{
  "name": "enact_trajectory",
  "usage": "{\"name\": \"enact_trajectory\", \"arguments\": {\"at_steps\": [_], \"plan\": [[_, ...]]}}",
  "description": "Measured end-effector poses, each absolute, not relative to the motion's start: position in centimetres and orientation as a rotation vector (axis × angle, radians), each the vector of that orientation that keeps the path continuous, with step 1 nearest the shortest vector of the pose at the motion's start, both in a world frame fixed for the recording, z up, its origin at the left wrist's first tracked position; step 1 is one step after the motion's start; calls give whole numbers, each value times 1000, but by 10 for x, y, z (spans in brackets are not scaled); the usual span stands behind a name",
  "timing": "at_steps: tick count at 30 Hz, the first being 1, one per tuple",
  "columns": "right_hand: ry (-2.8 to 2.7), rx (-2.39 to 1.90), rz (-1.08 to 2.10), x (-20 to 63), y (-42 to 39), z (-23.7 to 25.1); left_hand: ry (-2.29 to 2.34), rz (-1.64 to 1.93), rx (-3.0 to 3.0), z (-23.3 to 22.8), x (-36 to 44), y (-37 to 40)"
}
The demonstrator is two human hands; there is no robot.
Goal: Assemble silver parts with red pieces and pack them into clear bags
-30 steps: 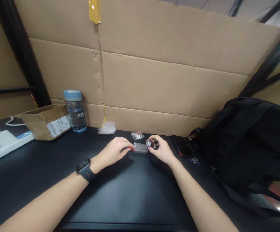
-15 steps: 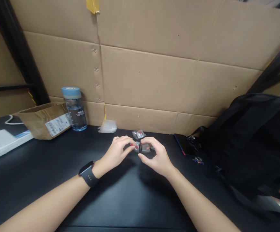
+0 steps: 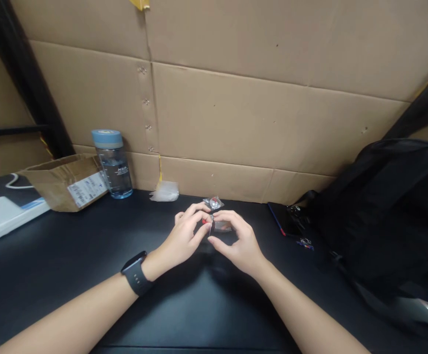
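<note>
Bottle point(image 3: 114, 169) on table point(image 3: 206, 314), cardboard wall point(image 3: 236, 123) behind. Left of bottle: carton point(image 3: 57, 184) just beside, power strip point(image 3: 18, 221) farther. Right of bottle: plastic sleeves point(image 3: 165, 191) near, packet point(image 3: 214, 202) farther, backpack point(image 3: 391, 221) farthest.

Right hand point(image 3: 240, 242) pinching disc point(image 3: 211, 227), left hand point(image 3: 185, 235) beside

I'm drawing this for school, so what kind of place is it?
It looks like a makeshift work desk, probably indoors. A black tabletop stands against a cardboard wall, and a white power strip lies at the picture's left edge.
</note>
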State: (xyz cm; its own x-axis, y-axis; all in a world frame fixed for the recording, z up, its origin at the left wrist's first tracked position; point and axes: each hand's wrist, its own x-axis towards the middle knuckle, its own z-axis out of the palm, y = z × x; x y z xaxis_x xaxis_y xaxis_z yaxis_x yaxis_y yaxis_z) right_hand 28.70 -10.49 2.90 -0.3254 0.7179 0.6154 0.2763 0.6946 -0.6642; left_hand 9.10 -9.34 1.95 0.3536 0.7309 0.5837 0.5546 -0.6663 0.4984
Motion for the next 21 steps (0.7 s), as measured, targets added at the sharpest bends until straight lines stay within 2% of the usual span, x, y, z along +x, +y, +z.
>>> {"name": "enact_trajectory", "arguments": {"at_steps": [9,21], "plan": [[-1580,-749,1056,281,-105,19,1228,1254,2572,18,89,-95],[-1249,-741,1457,278,-104,20,1246,1277,2759,22,83,-91]]}}
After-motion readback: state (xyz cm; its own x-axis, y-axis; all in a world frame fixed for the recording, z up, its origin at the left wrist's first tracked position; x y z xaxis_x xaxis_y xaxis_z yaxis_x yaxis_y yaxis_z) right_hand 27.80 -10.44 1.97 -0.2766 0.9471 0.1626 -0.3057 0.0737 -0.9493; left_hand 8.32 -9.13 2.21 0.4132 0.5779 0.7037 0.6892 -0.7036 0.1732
